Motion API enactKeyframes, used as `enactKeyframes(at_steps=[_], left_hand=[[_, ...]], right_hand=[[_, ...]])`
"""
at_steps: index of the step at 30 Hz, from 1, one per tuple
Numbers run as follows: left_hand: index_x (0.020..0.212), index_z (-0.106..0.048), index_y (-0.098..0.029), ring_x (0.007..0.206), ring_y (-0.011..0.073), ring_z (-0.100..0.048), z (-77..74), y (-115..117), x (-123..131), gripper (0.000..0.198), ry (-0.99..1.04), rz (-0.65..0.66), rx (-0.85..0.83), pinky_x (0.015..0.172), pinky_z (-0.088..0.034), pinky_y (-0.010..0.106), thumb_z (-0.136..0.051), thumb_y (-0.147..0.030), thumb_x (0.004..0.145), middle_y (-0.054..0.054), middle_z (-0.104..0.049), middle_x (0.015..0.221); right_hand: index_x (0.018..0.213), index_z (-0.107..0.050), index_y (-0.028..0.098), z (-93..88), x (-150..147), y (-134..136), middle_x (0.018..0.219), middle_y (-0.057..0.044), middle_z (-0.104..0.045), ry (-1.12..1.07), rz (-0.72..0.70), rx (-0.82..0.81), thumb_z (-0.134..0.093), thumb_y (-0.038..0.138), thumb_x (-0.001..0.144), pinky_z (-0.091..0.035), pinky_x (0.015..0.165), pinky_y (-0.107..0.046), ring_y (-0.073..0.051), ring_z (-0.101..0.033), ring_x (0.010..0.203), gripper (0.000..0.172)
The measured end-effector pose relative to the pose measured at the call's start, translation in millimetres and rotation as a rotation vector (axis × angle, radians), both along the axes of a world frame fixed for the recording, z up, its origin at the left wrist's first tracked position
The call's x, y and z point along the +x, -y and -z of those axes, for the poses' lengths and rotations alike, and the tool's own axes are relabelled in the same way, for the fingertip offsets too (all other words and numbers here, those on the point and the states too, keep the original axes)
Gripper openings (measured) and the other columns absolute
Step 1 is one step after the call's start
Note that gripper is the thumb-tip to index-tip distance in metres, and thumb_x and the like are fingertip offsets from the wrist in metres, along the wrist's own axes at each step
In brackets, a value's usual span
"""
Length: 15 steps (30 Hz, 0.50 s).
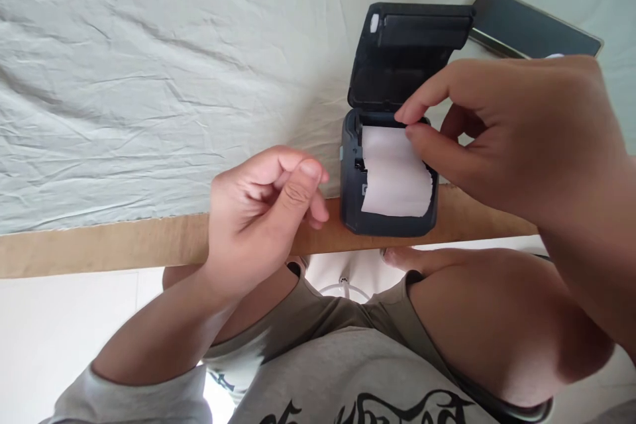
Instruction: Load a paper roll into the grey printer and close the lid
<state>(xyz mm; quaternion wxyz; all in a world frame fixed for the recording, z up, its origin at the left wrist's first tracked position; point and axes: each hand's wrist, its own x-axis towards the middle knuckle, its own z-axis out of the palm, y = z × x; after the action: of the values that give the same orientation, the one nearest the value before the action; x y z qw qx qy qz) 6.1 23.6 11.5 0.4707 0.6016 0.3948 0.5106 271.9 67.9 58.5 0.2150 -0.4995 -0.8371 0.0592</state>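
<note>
A small black portable label printer point(350, 202) stands upright at the table's edge, its lid point(402, 73) swung open to the back. Inside lies a white paper roll point(395, 172), the loose end hanging toward me with a ragged right edge. Over the right side of the printer reaches my right hand point(517, 126); its thumb and index tips are slightly apart at the roll's back corner, with nothing visible between them. To the left of the printer, apart from it, is my left hand point(268, 212), fingers curled and thumb pressed against the index finger, with nothing showing in it.
Behind my right hand a dark phone point(536, 23) lies flat near the lid. A wrinkled pale cloth point(149, 79) covers the table, leaving a strip of brown wooden edge point(99, 245) at the front. My legs are below that edge.
</note>
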Motion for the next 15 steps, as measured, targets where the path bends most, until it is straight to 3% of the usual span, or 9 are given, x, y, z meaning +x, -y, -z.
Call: enactKeyframes(at_steps=[3, 5, 10, 12, 15], left_hand=[[0.071, -0.065, -0.026, 0.039, 0.0101, -0.05, -2.2, 0.6, -0.5, 0.052, -0.029, 0.033, 0.029, 0.035, -0.037, 0.026, -0.08, -0.044, 0.116, -0.006, -0.056, 0.051], [0.064, -0.054, -0.025, 0.039, 0.01, -0.047, -4.0, 1.7, -0.3, 0.061, -0.076, 0.053, 0.043, 0.035, -0.032, 0.027, -0.077, -0.045, 0.118, -0.006, -0.049, 0.049], [0.084, -0.069, -0.029, 0.051, 0.0122, -0.059, -5.0, 2.8, 1.6, 0.037, -0.153, 0.012, 0.119, 0.044, -0.042, 0.029, -0.075, -0.039, 0.119, -0.005, -0.069, 0.067], [0.091, -0.067, -0.03, 0.05, 0.0119, -0.054, -4.3, 1.3, 2.0, 0.031, -0.136, 0.007, 0.121, 0.044, -0.04, 0.029, -0.074, -0.04, 0.119, -0.005, -0.066, 0.067], [0.082, -0.054, -0.028, 0.046, 0.01, -0.043, -5.3, -1.2, 2.1, 0.042, -0.151, 0.107, 0.149, 0.042, -0.033, 0.028, -0.073, -0.034, 0.119, -0.007, -0.05, 0.06]], right_hand=[[0.097, -0.074, 0.029, 2.0, -0.7, -6.2, 0.061, 0.005, -0.056, 0.106, -0.044, 0.02, -0.063, 0.031, 0.1, -0.036, 0.061, -0.034, -0.013, -0.051, 0.058, 0.012], [0.098, -0.077, 0.029, 4.9, 1.9, -7.7, 0.063, 0.004, -0.057, 0.173, -0.036, 0.06, -0.063, 0.035, 0.102, -0.029, 0.061, -0.034, -0.015, -0.05, 0.06, 0.016], [0.104, -0.082, 0.033, 8.6, 15.1, -15.8, 0.056, 0.001, -0.049, 0.262, -0.026, -0.021, -0.071, 0.052, 0.105, -0.031, 0.06, -0.036, -0.016, -0.043, 0.056, 0.022], [0.103, -0.082, 0.035, 7.7, 20.0, -23.0, 0.055, 0.002, -0.051, 0.277, -0.093, -0.142, -0.077, 0.059, 0.104, -0.034, 0.06, -0.037, -0.016, -0.044, 0.055, 0.024], [0.104, -0.083, 0.037, 6.6, 22.6, -33.2, 0.059, 0.002, -0.056, 0.276, -0.182, -0.26, -0.08, 0.069, 0.103, -0.034, 0.061, -0.037, -0.015, -0.042, 0.054, 0.032]])
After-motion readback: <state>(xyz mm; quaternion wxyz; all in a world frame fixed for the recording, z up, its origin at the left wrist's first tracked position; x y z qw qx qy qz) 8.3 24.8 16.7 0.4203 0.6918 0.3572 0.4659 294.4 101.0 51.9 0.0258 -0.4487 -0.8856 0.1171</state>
